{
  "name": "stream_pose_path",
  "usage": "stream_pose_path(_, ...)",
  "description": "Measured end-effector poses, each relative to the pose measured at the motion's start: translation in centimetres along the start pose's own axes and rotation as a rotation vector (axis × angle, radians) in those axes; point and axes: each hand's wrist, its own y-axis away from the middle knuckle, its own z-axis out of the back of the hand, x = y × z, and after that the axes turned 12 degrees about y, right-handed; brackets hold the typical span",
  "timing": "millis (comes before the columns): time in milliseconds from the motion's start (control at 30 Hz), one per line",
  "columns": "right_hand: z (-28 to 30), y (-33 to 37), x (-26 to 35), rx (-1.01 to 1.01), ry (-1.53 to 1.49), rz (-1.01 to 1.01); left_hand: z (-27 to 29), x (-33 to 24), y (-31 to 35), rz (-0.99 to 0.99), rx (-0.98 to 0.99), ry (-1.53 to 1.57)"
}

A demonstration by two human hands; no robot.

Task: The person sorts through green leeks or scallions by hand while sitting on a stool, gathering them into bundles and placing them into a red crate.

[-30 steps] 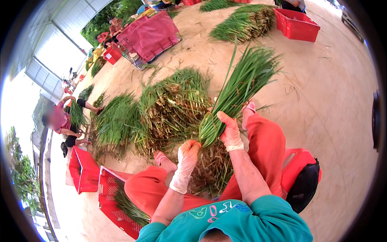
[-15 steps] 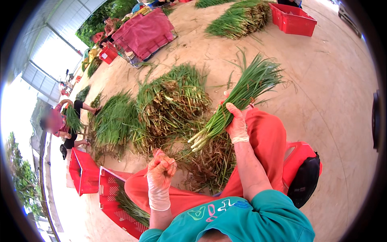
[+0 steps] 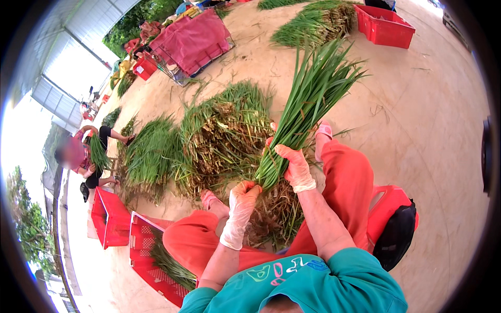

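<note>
A long bunch of garlic chives [image 3: 308,99] slants across the middle, leaves up and away from me, stem ends low and toward my left. My right hand [image 3: 296,166], in a thin pale glove, is wrapped round its lower part. My left hand [image 3: 244,198], gloved too, is closed at the stem ends, its fingertips against them; the exact stalks it pinches are hidden. Beneath both hands lies a heap of brown and green trimmings [image 3: 274,216] between my red-trousered legs. Just beyond stands a big pile of untrimmed chives [image 3: 224,138].
More chives [image 3: 151,154] lie to the left, near a seated person [image 3: 78,154] holding a bunch. Red crates [image 3: 110,219] stand at lower left, one perforated crate [image 3: 143,255] with greens inside. A cloth-covered cage [image 3: 193,44], another chive pile [image 3: 315,23] and a red crate [image 3: 385,28] are farther off.
My left hand has come up and right to the stem ends. The bunch has turned more upright, its stem ends now pointing down, and my right hand has shifted slightly left.
</note>
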Motion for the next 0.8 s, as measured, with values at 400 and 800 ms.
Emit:
stream_pose_path(400,4.5,-1.1,0.2,-0.126,-0.214,0.080,5.2,-3.1,3.2,0.123,0.007,0.928)
stream_pose_path(800,7.8,-2.0,2.8,-0.315,-0.327,0.283,12.2,3.1,6.0,0.171,-0.140,1.132)
